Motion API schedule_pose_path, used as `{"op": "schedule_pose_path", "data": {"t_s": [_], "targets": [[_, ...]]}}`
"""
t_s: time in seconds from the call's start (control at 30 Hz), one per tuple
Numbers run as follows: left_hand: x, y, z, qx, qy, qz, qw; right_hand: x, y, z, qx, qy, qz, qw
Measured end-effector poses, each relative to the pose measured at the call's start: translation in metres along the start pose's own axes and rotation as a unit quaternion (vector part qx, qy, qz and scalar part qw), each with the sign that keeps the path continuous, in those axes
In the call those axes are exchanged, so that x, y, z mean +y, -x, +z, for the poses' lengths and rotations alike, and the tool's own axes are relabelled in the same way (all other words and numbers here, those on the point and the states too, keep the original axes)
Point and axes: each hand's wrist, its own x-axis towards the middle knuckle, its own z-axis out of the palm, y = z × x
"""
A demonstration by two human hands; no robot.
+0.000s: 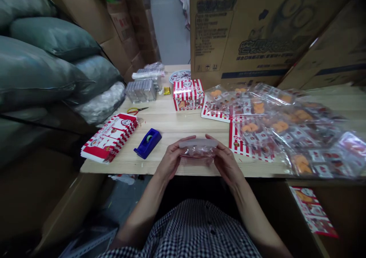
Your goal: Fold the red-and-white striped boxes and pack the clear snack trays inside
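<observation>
Both hands hold a clear plastic packet (pixel 198 150) in front of me, at the table's front edge. A whitish strip runs along its top and a thin red edge along its lower side; what lies inside cannot be made out. My left hand (pixel 171 159) grips the left end and my right hand (pixel 227 161) the right end, thumbs and fingers closed around it. Left of the hands sits a blue tape dispenser (pixel 148 143). To the right, clear bags (pixel 281 126) with orange pieces and small sachets lie heaped, partly over red-and-white striped cards (pixel 235 140).
A stack of flat striped cartons (pixel 111 138) lies at the left, with yellow-handled scissors (pixel 136 110) behind it. A folded striped box (pixel 188 94) stands near clear plastic cases (pixel 141 91). Large cardboard boxes (pixel 240 33) close off the back; stuffed sacks (pixel 54 35) line the left.
</observation>
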Motion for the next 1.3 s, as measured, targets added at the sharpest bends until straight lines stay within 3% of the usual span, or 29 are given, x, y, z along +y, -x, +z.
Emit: {"op": "schedule_pose_path", "data": {"t_s": [0.2,0.37,0.47,0.57,0.8,1.0,1.17,1.3], "targets": [[-0.004,-0.008,-0.015,-0.055,-0.057,0.083,0.993,-0.002,-0.006,-0.009,0.028,0.111,-0.096,0.989],[-0.008,-0.014,-0.032,-0.132,-0.092,0.109,0.981,0.001,-0.03,-0.006,0.039,0.106,-0.166,0.98],[-0.011,-0.014,-0.031,-0.09,-0.149,0.11,0.979,-0.001,-0.042,-0.003,0.056,0.067,-0.12,0.989],[-0.018,-0.011,-0.026,-0.032,-0.104,0.069,0.992,0.0,-0.04,-0.005,0.061,0.041,-0.041,0.996],[-0.062,0.012,-0.029,0.017,0.031,-0.094,0.995,0.018,0.011,-0.025,0.03,0.036,0.087,0.995],[-0.077,0.026,-0.04,-0.046,0.002,-0.137,0.99,0.04,0.033,-0.047,0.016,0.056,0.132,0.99],[-0.069,0.023,-0.054,-0.048,-0.074,-0.107,0.99,0.051,0.029,-0.061,-0.047,0.132,0.102,0.985],[-0.061,0.02,-0.065,-0.101,-0.161,-0.084,0.978,0.045,0.024,-0.065,-0.087,0.16,0.095,0.979]]}}
